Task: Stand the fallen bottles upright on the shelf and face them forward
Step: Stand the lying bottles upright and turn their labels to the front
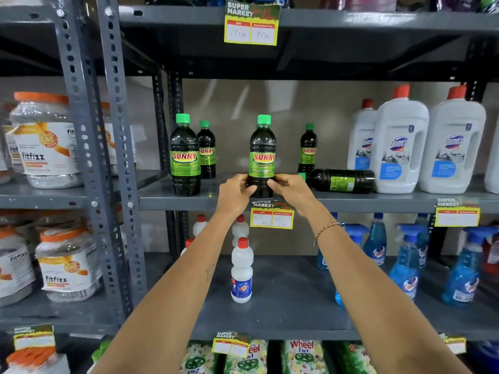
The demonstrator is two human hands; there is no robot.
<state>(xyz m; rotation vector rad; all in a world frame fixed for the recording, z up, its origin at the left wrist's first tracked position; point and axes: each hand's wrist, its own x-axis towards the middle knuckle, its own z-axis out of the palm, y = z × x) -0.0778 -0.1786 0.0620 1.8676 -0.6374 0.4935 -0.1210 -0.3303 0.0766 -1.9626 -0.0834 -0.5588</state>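
Observation:
A dark Sunny bottle with a green cap (262,155) stands upright at the front of the middle shelf (378,202), label facing me. My left hand (235,190) and my right hand (289,188) grip its base from either side. To the right, another dark Sunny bottle (340,180) lies on its side, cap pointing left. Behind it one Sunny bottle (307,149) stands upright. Two more upright Sunny bottles stand at the left, one in front (185,157) and one behind (206,150).
White Domex jugs (399,147) with red caps fill the right of the middle shelf. Fitfizz jars (44,141) sit in the left bay behind grey posts (118,130). Below are a white bottle (242,271) and blue spray bottles (405,265). Price tags (271,215) hang on shelf edges.

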